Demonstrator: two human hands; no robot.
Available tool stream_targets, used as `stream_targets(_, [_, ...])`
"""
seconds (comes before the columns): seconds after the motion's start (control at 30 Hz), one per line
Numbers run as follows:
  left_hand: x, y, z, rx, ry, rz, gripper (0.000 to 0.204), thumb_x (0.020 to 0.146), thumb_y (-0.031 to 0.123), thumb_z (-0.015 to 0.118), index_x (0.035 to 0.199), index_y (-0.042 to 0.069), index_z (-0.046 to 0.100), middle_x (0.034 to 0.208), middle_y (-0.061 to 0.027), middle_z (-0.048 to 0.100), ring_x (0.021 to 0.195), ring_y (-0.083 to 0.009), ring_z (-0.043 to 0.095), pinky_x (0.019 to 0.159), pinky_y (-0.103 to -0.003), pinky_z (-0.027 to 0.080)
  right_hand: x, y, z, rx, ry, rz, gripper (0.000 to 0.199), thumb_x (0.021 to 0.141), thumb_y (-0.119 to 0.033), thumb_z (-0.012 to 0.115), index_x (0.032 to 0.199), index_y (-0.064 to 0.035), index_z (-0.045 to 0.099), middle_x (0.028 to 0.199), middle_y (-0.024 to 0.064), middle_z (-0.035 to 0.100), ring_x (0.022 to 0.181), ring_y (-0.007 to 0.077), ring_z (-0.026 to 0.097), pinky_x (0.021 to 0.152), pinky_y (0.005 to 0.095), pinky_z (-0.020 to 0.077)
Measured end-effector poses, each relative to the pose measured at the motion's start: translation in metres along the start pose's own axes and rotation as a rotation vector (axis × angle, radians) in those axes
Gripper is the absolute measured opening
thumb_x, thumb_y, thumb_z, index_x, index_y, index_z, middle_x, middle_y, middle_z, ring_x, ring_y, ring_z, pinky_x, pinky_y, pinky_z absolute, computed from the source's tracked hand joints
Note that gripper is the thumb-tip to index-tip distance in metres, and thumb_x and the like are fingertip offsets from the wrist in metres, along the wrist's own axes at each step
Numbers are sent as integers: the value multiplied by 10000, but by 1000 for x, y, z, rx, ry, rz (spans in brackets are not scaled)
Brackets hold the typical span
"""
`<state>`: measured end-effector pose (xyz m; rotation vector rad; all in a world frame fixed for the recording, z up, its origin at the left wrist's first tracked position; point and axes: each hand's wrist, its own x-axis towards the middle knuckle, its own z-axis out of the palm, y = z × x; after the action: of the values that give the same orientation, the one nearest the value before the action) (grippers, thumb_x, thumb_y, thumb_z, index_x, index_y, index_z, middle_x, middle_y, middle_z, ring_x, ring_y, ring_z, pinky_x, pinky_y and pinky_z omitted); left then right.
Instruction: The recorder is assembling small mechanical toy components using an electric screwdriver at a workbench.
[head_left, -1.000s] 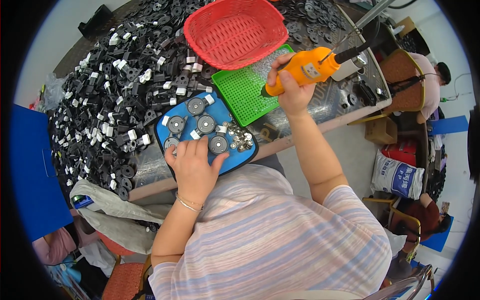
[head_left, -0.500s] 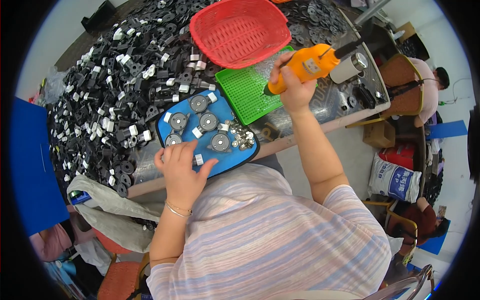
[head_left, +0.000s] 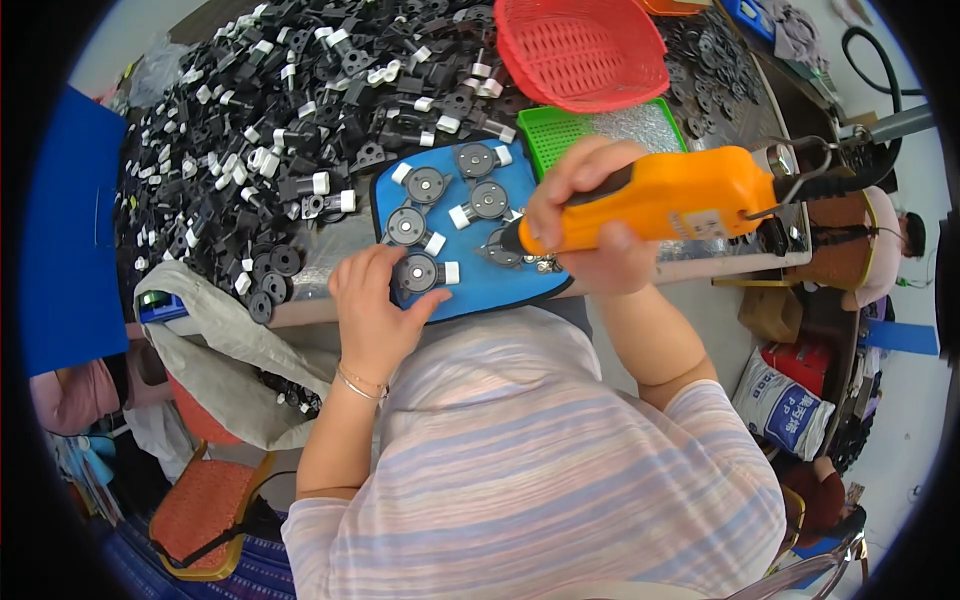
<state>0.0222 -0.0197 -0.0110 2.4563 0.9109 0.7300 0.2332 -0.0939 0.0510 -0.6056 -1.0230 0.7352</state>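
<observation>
Several round grey disc parts with white blocks, among them an upper one (head_left: pixel 475 160), lie on a blue mat (head_left: pixel 480 290). My left hand (head_left: pixel 370 312) is at the lowest-left disc part (head_left: pixel 416 273), its fingers along the left side and the thumb below, steadying it. In my right hand (head_left: pixel 610 262) is an orange electric screwdriver (head_left: pixel 690 195), held nearly level. Its dark nose points left, over the disc part (head_left: pixel 497 249) at the mat's right; whether the tip touches is hidden. Small metal pieces (head_left: pixel 545 265) show partly beneath my right hand.
A large heap of black and white plastic parts (head_left: pixel 300 130) covers the table's left and back. Beyond the mat sit a green perforated tray (head_left: pixel 555 128) and a red basket (head_left: pixel 580 55). The screwdriver's cable (head_left: pixel 830 187) runs right. A grey cloth (head_left: pixel 215 340) hangs at the front left.
My right hand has brought the screwdriver from above the green tray down-left over the mat and turned it nearly level. My left hand has uncovered most of the lowest-left disc part. The view has shifted.
</observation>
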Motion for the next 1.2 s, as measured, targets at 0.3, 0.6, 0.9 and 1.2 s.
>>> stream_targets(0.3, [-10,-17,16,-131,24,-85,480,578,238,811,963,70,579,954,-89,596,897,-289,526,797,-379,380,3,31,41,30,-125,117,361,806,-259,676,975,-11,475,910,134,488,619,171,559,542,261,468])
stream_targets(0.6, [-10,-18,18,-169,57,-83,453,571,191,803,944,54,584,971,-89,609,934,-282,532,821,-376,379,4,36,44,-6,-148,156,353,800,-259,676,954,-11,476,895,125,483,605,167,554,531,263,463])
stream_targets(0.9, [-10,-12,6,-176,-2,-104,538,567,234,809,1020,66,574,1036,-93,592,985,-281,524,865,-384,357,8,34,43,40,-111,140,356,803,-256,662,967,-15,458,904,132,478,591,172,546,532,268,454])
stream_targets(1.2, [-10,-16,12,-166,30,-75,503,584,240,807,1007,70,594,1009,-90,602,961,-274,535,851,-372,364,6,44,42,-4,-142,138,349,797,-230,676,968,-9,468,893,125,477,601,167,552,532,264,469])
